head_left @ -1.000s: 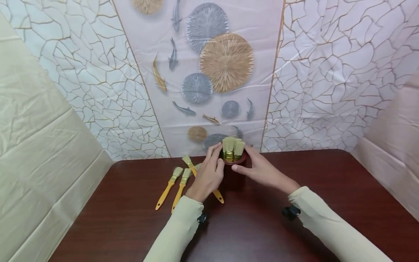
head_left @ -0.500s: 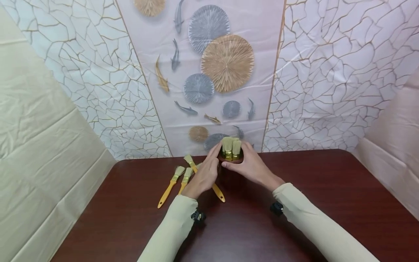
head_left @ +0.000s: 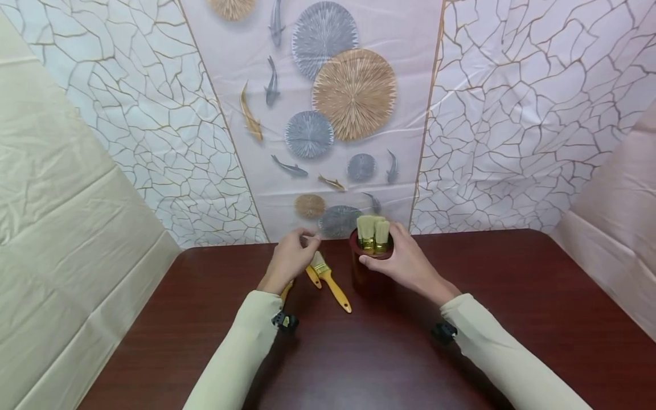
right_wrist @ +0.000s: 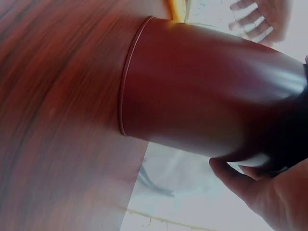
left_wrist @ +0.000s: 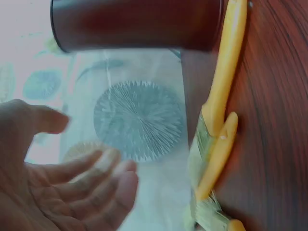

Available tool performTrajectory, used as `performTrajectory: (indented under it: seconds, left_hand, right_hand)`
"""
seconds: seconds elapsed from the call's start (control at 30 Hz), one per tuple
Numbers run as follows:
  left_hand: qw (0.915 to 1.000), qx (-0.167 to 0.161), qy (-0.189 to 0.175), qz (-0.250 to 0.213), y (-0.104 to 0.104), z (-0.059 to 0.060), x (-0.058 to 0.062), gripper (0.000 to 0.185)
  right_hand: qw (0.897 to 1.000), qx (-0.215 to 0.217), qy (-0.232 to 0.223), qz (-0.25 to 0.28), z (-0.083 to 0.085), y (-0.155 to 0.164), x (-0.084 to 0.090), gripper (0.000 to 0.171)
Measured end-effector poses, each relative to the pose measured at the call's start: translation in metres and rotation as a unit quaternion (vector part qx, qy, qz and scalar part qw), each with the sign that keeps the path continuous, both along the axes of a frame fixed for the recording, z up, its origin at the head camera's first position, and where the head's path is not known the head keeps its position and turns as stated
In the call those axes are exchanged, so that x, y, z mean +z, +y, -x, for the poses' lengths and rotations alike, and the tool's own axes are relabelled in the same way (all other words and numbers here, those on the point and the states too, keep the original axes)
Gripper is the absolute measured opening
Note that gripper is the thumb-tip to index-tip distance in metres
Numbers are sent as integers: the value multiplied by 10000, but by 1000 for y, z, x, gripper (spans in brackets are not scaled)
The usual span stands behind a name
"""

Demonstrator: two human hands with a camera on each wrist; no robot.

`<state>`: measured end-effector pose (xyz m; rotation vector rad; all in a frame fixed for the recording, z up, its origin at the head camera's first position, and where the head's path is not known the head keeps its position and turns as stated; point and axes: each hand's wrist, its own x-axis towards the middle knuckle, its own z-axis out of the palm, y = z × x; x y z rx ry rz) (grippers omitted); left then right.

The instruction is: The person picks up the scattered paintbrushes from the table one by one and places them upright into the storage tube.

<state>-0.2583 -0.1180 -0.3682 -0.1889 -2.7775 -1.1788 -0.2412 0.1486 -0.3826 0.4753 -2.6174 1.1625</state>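
Best to steady the cup (head_left: 370, 267) by its rim and take one brush (head_left: 329, 280) at a time, by the handle. Right hand (head_left: 405, 263) wrapped on cup, mid-table, far side, bristles up. Left hand (head_left: 288, 259) loosely spread, empty, hovering over brushes lying just left of cup.

Bare dark wooden table (head_left: 389, 347) lies open behind both wrists. Between the hands, loose yellow-handled paintbrushes (head_left: 328, 279) and a dark red cylindrical cup (head_left: 365, 270) block passage.
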Motion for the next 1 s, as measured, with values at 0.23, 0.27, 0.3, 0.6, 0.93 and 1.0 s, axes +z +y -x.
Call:
performTrajectory:
  seconds: [0.23,0.27,0.3,0.6,0.93,1.0]
  left_hand:
    - [9957,34,-602,709,-1,7,-18,28]
    - [9950,-13,-667,748,1,7,-22,31]
    - [9944,-52,-706,784,4,7,-26,35]
    - [9885,-35,-327,1478,23,-2,-43,53]
    - [9895,-48,-635,1297,35,3,-40,54]
    - [9913,43,-682,1124,37,6,-39,48]
  right_hand:
    - [9999,-74,49,94,-4,14,-2,91]
    - [9999,-74,36,107,-4,15,-2,91]
    - [9999,-71,21,131,-4,15,-2,91]
    - [9993,11,-178,325,-7,6,-1,92]
    - [9979,-279,-148,567,-8,0,-2,92]
    - [9978,-312,-126,579,-8,1,-2,91]
